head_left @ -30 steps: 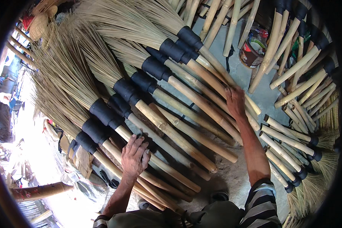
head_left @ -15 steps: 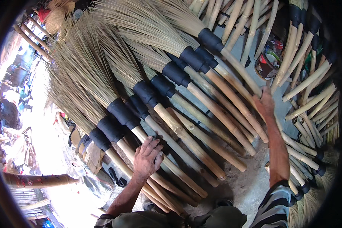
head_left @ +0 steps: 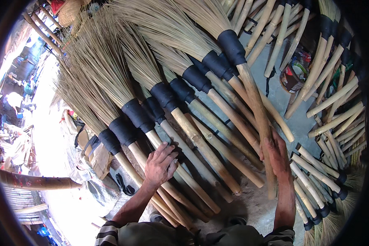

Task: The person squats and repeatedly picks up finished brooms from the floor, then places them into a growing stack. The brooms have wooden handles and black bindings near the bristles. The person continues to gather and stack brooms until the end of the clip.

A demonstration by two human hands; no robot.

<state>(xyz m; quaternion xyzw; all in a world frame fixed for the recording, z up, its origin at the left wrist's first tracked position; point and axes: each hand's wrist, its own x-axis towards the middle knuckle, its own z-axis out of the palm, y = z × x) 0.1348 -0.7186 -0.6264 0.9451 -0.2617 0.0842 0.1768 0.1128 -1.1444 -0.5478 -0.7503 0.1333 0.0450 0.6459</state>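
A row of grass brooms [head_left: 160, 94] was laid side by side on the ground, their straw heads fanned toward the upper left and their bamboo handles [head_left: 205, 151] running down toward the lower right. Each broom was bound with a black wrapping [head_left: 137, 115] where the straw met the handle.

The left hand [head_left: 160, 166] was laid flat, palm down, on the handles at the left end of the row, its fingers [head_left: 167, 151] spread open and resting across two or three of the poles, with nothing gripped. The right hand [head_left: 276, 153] was set against the outermost handle at the right side of the row [head_left: 258, 119], its fingers extended along the pole and its thumb pressed to the pole's inner side; whether the pole was actually clasped could not be told. Both forearms were seen to enter from the lower edge, with striped sleeves [head_left: 110, 235] at the elbows.

To the right, a second heap of brooms [head_left: 328, 119] was stacked with handles pointing up and left, and more black-bound broom ends [head_left: 320, 205] were lying just beside the right forearm. A small round container [head_left: 293, 76] was standing on the grey floor [head_left: 283, 110] between the two heaps. Loose bamboo poles [head_left: 270, 28] were piled at the top of the view. A woven basket [head_left: 71, 12] was visible at the upper left.
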